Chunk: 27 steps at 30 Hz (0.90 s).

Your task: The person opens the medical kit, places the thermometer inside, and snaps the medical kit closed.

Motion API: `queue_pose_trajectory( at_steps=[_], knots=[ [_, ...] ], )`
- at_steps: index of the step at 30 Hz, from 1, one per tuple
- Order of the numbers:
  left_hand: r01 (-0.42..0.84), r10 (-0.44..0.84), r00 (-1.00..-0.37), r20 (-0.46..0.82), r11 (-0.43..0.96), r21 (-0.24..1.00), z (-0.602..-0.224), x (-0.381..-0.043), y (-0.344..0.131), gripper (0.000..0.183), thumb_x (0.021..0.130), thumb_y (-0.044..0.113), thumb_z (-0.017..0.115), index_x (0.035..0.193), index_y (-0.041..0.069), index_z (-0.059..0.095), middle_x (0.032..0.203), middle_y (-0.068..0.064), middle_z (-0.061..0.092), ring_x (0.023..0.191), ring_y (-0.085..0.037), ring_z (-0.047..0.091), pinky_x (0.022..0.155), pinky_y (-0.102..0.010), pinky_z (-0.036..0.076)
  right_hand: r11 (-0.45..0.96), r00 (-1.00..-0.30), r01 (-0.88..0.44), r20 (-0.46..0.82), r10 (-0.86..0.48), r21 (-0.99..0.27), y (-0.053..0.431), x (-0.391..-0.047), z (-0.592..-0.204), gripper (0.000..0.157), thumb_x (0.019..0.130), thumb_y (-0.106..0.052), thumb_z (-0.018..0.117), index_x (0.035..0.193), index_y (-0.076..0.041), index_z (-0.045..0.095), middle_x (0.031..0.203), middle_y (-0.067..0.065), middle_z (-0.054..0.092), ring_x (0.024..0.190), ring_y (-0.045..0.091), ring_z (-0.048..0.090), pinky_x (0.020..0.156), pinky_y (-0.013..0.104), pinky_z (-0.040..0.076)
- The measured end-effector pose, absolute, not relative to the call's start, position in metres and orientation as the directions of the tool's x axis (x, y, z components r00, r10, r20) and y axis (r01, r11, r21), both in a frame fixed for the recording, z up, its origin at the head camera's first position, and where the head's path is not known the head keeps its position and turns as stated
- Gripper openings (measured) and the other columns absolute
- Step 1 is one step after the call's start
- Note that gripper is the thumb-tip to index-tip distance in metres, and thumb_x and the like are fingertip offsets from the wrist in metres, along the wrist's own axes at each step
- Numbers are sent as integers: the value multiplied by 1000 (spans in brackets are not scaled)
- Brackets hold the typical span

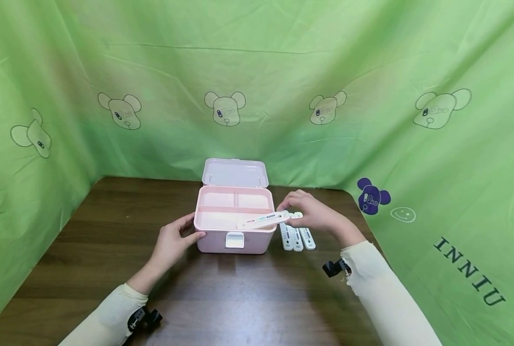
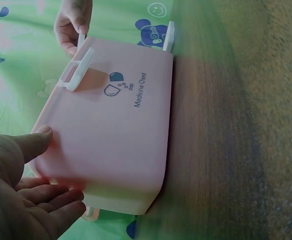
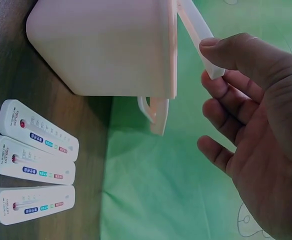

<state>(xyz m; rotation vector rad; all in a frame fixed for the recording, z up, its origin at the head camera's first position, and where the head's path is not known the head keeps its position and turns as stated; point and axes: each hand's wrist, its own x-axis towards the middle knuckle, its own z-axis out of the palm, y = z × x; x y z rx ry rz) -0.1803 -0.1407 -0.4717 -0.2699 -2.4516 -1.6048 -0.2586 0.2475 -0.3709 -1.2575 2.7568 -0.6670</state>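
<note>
A pink medicine chest (image 1: 213,244) stands on the table with its lid raised at the back, exposing a divided upper tray (image 1: 218,215). My left hand (image 1: 172,242) holds the chest's front left corner, thumb on the front rim and fingers along the side. Over the front right of the tray, my right hand (image 1: 310,211) pinches one end of a flat white thermometer (image 1: 263,220) with coloured labels. Its far end reaches into the front compartment; I cannot tell whether it touches the bottom. Several similar thermometers (image 3: 33,160) lie side by side at the chest's right.
The chest's lid (image 1: 235,173) leans back near the green curtain (image 1: 282,67) behind the table. A white latch (image 1: 235,240) hangs on the chest's front. Brown wooden tabletop (image 1: 231,298) extends in front and to the left.
</note>
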Motion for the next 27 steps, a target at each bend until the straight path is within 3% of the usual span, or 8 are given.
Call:
queue_pose_trajectory(
  at_steps=[11, 21, 27],
  knots=[
    [250, 37, -965, 258, 414, 875, -473, -181, -141, 64, 85, 23, 86, 141, 2, 61, 132, -18, 68, 120, -31, 67, 97, -43, 58, 551, -609, -753, 64, -791, -359, 233, -270, -361, 30, 84, -16, 83, 112, -17, 76, 110, -8, 67, 108, 16, 53, 97, 43, 46],
    [261, 42, -963, 267, 402, 878, -471, -181, -139, 63, 85, 19, 86, 140, 1, 62, 132, -18, 68, 120, -30, 68, 96, -41, 59, 542, -594, -737, 6, -804, -403, 216, -277, -358, 33, 83, -19, 86, 115, -21, 76, 118, -8, 67, 119, 19, 51, 107, 47, 43],
    [268, 42, -960, 276, 406, 874, -471, -181, -139, 61, 85, 15, 85, 139, -1, 62, 129, -20, 70, 117, -33, 69, 96, -47, 58, 527, -576, -734, -18, -817, -429, 205, -282, -360, 31, 85, -15, 83, 115, -20, 76, 116, -9, 67, 119, 20, 51, 107, 46, 43]
  ],
)
